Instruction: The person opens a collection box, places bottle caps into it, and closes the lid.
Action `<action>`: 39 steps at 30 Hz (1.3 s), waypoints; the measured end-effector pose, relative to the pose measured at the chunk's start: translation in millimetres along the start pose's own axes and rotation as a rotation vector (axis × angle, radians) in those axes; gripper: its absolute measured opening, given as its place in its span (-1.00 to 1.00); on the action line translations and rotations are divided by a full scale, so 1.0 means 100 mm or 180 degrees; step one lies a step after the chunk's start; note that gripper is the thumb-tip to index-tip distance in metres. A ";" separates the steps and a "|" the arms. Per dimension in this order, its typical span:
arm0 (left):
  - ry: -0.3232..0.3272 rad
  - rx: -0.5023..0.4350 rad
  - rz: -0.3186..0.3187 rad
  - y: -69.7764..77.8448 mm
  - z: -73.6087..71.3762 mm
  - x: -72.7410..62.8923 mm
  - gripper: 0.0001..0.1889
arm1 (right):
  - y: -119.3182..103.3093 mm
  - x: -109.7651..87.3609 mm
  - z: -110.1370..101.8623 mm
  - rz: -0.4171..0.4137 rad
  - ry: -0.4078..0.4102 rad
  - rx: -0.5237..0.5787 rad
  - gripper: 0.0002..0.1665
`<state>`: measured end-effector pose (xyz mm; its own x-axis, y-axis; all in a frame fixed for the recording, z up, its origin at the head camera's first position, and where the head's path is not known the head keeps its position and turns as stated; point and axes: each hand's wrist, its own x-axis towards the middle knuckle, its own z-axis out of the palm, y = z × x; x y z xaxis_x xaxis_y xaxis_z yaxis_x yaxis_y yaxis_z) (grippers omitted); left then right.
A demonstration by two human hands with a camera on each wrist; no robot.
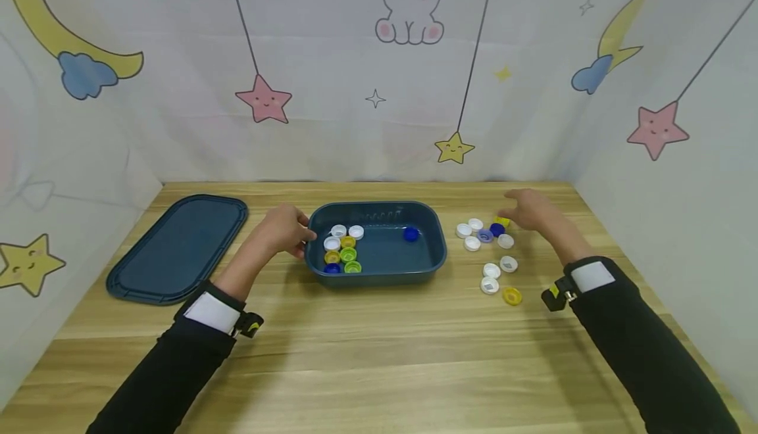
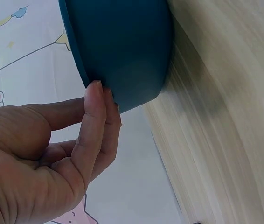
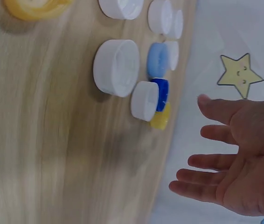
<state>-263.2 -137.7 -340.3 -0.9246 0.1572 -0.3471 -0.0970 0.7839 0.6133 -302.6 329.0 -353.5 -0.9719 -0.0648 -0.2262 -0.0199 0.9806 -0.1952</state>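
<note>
A dark blue-green plastic box (image 1: 387,250) stands on the table, its left rim pinched between the thumb and fingers of my left hand (image 1: 283,230). Inside, white, yellow, green and blue bottle caps are grouped along the left end, while one dark blue cap (image 1: 411,234) lies alone toward the right. To the right of the box, my right hand (image 1: 533,212) hovers over the far side of the loose caps, fingers spread and palm bare in the right wrist view. Just under its fingertips are a yellow cap (image 1: 503,221) and a dark blue cap (image 1: 497,229).
Several white caps (image 1: 472,243) and a lavender cap (image 1: 485,235) lie near those two. Closer to me is another yellow cap (image 1: 512,296). A matching flat lid (image 1: 177,250) lies at the table's left. Patterned cloth walls (image 1: 331,144) border the back and sides.
</note>
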 end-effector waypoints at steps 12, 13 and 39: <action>0.0025 0.0008 -0.0070 0.01 0.01 0.00 -0.51 | -0.15 0.18 0.25 0.0109 0.0291 0.0080 -0.45; 0.0027 0.0001 -0.0074 0.01 0.01 -0.01 -0.51 | -0.16 0.19 0.26 0.0120 0.0306 0.0059 -0.47; 0.0038 0.0039 -0.0127 0.01 0.01 0.02 -0.49 | -0.40 0.04 -0.12 -0.0307 0.0735 0.0245 -0.78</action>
<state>-264.1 -136.0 -341.3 -0.9243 0.1185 -0.3627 -0.1294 0.7968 0.5902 -308.9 292.1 -335.4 -0.9943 -0.1047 0.0191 -0.1058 0.9544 -0.2792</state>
